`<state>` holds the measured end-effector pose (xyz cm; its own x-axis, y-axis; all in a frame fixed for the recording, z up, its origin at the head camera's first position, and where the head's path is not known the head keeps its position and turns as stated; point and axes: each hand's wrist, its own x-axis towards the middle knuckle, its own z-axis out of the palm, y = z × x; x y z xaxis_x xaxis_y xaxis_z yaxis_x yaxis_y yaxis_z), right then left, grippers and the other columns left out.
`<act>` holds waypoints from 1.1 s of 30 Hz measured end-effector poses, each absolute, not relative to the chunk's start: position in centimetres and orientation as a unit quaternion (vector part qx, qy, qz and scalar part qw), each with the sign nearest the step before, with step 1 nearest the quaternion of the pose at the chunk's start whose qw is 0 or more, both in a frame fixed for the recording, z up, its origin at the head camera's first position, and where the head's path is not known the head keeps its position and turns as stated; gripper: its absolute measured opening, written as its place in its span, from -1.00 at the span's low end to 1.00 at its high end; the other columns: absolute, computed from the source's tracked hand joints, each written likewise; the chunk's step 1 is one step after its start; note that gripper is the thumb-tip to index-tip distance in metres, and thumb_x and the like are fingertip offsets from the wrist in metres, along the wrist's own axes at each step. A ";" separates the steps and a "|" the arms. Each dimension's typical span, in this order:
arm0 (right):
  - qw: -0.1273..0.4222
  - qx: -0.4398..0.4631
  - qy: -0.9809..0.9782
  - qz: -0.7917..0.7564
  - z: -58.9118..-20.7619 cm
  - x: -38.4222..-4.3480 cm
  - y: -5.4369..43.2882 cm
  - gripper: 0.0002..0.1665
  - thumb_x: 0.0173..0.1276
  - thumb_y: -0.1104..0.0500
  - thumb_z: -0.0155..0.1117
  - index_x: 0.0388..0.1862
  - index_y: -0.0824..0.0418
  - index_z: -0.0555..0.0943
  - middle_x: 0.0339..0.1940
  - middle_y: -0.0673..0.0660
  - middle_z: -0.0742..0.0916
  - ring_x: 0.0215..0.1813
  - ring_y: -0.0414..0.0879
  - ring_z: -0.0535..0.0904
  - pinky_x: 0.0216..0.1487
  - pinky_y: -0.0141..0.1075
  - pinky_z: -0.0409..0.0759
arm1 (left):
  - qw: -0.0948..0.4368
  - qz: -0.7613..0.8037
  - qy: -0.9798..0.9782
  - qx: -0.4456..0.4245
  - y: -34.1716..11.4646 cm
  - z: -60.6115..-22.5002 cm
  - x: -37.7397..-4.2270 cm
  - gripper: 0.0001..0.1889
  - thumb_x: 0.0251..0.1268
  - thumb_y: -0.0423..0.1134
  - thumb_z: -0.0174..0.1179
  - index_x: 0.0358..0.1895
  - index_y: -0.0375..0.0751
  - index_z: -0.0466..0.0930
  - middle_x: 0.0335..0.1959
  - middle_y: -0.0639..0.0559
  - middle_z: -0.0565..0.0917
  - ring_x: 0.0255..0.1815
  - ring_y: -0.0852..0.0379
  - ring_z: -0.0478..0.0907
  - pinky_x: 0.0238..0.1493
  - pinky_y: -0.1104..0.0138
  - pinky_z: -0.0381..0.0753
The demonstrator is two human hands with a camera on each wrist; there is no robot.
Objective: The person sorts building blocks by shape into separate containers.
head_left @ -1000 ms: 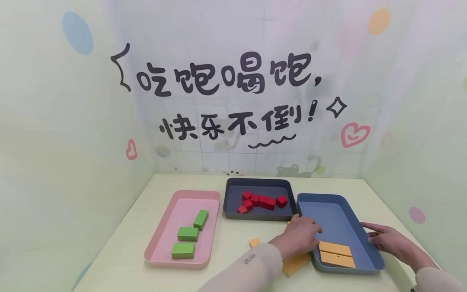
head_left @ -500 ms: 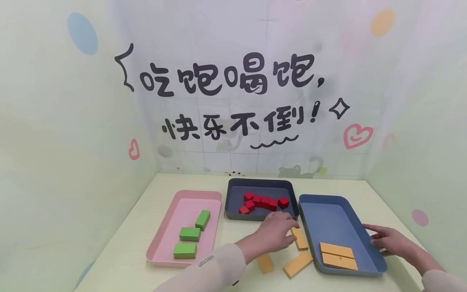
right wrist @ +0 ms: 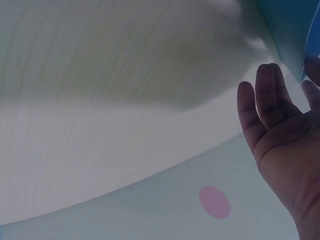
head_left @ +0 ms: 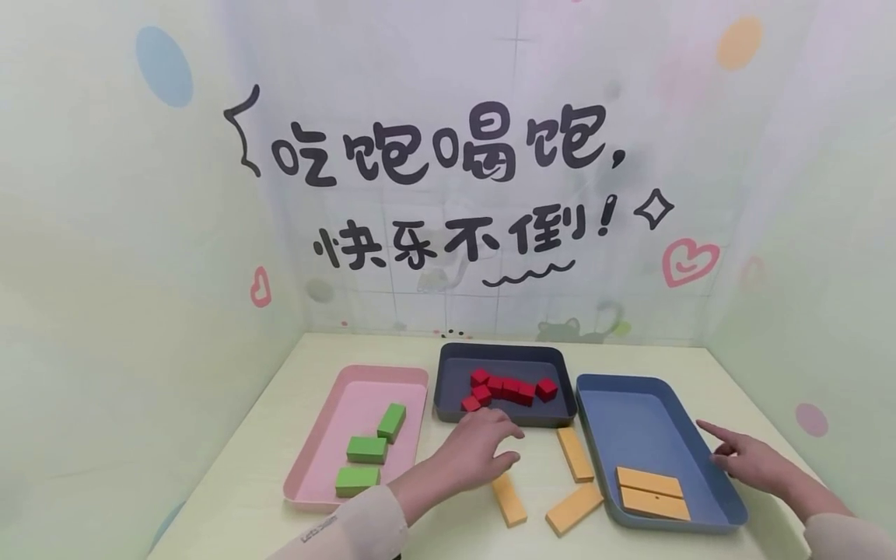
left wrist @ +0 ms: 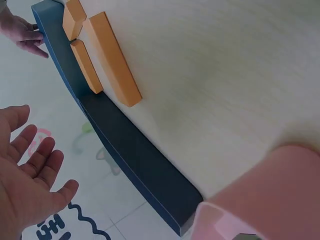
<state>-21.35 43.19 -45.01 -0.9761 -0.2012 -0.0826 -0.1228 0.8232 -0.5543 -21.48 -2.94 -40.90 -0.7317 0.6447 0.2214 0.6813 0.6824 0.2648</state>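
My left hand (head_left: 470,453) hovers over the table with nothing held, its fingers loosely bent, just behind a yellow block (head_left: 509,502). In the left wrist view its palm and spread fingers show. Two more yellow blocks lie loose on the table: one (head_left: 575,454) beside the blue tray (head_left: 633,428), the other (head_left: 574,509) near that tray's front left corner. Inside the blue tray a pair of yellow blocks (head_left: 653,493) sits side by side at the front. My right hand (head_left: 756,465) is at the tray's right edge, index finger extended; the right wrist view shows its other fingers fairly straight.
A pink tray (head_left: 318,447) at the left holds green blocks (head_left: 367,449). At the back stands a dark grey tray (head_left: 448,369) with several red cubes (head_left: 511,388), close to the blue tray's corner. Printed walls (head_left: 490,307) enclose the table on the back and sides.
My left hand has moved left, from beside the blue tray to over the table's middle, uncovering the loose yellow blocks. My right hand stays at the blue tray's right edge.
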 end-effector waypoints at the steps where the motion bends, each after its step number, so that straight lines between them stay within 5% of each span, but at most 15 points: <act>1: 0.071 -0.086 0.952 -0.284 -45.0 -21.4 43.1 -0.33 0.36 0.32 0.13 0.38 0.59 0.24 -0.39 0.08 0.61 -0.45 -0.18 0.44 -0.41 -0.32 0.41 | 0.052 -0.167 -0.915 -0.362 -3.1 -41.0 -21.4 -0.72 0.30 -0.12 0.33 0.05 0.04 0.71 -0.08 0.15 0.64 0.00 0.21 0.52 0.10 0.23 0.52; 10: 0.130 -0.041 0.928 -0.346 -44.4 -21.1 42.4 -0.25 0.36 0.35 0.06 0.47 0.53 0.09 -0.45 0.10 0.52 -0.57 -0.15 0.31 -0.60 -0.38 0.27 | 0.039 -0.153 -0.924 -0.347 -4.4 -41.7 -21.2 -0.73 0.28 -0.12 0.33 0.03 0.00 0.71 -0.11 0.14 0.63 0.00 0.18 0.53 0.11 0.23 0.52; 19: 0.150 -0.017 0.912 -0.380 -43.9 -20.6 42.0 -0.24 0.32 0.39 -0.10 0.50 0.49 0.02 -0.56 0.03 0.31 -0.56 -0.18 0.20 -0.58 -0.40 0.19 | 0.004 -0.094 -0.940 -0.329 -4.9 -41.9 -21.1 -0.67 0.18 -0.14 0.40 0.04 0.01 0.71 -0.06 0.11 0.63 0.04 0.09 0.54 0.08 0.13 0.55; 33: 0.148 0.007 0.911 -0.385 -44.2 -20.9 42.0 -0.23 0.29 0.39 -0.10 0.50 0.48 0.04 -0.31 0.20 0.52 -0.48 -0.08 0.30 -0.56 -0.35 0.27 | -0.057 -0.060 -0.937 -0.339 -3.8 -42.9 -21.8 -0.45 0.02 -0.37 0.44 0.16 0.08 0.64 0.07 0.18 0.60 0.16 0.16 0.50 0.16 0.19 0.52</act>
<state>-20.86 41.95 -44.18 -0.9563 -0.1013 -0.2744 0.1260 0.7041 -0.6989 -21.81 -3.77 -42.94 -0.7636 0.6424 -0.0655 0.6288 0.7628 0.1510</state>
